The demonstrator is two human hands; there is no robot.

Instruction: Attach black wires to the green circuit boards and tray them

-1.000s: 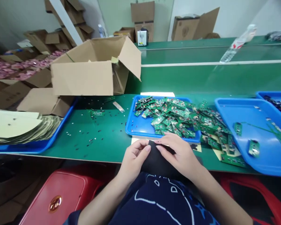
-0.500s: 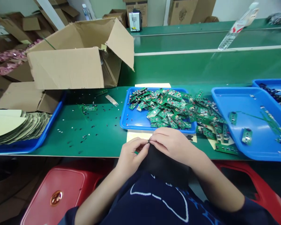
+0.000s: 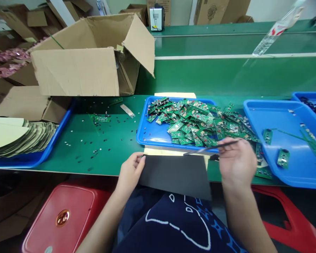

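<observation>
A black rectangular sheet (image 3: 175,175) hangs at the table's front edge, above my lap. My left hand (image 3: 130,171) pinches its upper left corner between thumb and fingers. To the right, my right hand (image 3: 237,161) is raised with its fingers closed on a thin dark strip (image 3: 202,149). The strip slants down to the left, its tip by the sheet's top edge; whether it touches the sheet I cannot tell. Just beyond the hands, a blue tray (image 3: 154,133) bears a heap of green circuit boards (image 3: 185,121), which spills over its right side.
Another blue tray (image 3: 284,116) with a few boards is at the right. An open cardboard box (image 3: 76,72) stands at the back left, near stacked pale sheets (image 3: 42,138). Small dark scraps (image 3: 94,151) litter the green table (image 3: 116,161). A red stool (image 3: 68,211) is below.
My hands were together at the edge of the black sheet. My right hand has moved off to the right with the thin strip; my left moved slightly left, and the sheet now lies spread out.
</observation>
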